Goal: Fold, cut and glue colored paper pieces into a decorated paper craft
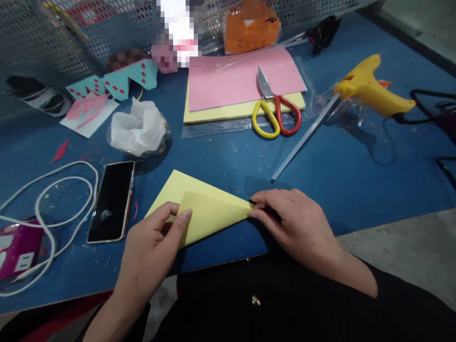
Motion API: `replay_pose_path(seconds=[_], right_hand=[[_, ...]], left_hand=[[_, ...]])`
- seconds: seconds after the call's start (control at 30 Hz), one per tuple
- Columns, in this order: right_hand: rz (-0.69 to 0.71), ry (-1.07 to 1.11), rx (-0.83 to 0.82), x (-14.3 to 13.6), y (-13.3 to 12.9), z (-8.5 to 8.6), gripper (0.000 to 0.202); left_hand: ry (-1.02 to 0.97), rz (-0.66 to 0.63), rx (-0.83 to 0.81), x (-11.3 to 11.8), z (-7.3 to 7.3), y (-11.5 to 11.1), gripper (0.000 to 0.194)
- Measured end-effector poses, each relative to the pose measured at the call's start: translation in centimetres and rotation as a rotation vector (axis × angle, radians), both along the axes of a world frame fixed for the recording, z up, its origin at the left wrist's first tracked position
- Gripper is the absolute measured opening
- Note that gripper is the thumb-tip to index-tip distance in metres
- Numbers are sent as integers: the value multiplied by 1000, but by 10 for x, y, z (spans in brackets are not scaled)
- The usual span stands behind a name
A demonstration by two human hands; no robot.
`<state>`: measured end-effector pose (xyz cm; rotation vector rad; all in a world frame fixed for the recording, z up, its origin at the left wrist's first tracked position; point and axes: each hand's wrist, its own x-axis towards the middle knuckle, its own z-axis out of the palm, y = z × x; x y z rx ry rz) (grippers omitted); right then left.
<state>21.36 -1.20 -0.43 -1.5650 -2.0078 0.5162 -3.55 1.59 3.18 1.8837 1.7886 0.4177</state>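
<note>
A sheet of yellow paper [210,216] is partly folded over itself near the table's front edge, narrowing to a point at its right. My left hand [156,237] pinches the raised flap at the paper's left side between thumb and fingers. At the pointed right corner, my right hand [292,218] is closed, with thumb and fingertips gripping the tip. Beyond the paper lie scissors [270,97] with one yellow and one red handle, resting on pink paper [228,85] and yellow sheets.
A yellow glue gun [370,88] with a long glue stick [306,135] lies at right. To the left are a phone [112,202], a white cable [76,178], a purple box [23,247] and a tissue bundle [137,128]. Perforated metal panels [117,23] stand behind.
</note>
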Motion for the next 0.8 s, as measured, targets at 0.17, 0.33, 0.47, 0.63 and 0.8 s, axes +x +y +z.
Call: replay_pose_path(seconds=[0.17,0.33,0.47,0.63,0.8], right_hand=[[19,-36,0,1,4,0,11],[46,-14,4,3,5,-1,16],[32,-24,-14,1,6,-2,16],[-33,-37,-11,-2,8,-1,17],[-39,-61,29,-2,10,-1,20]], left_hand=[[-24,1,-61,-1,-2,11,31],[26,-21,-36,1,-4,15,29],[86,-66,47,3,-7,16,21],[85,-73,115,5,-11,18,20],[110,-51,119,9,-12,20,21]])
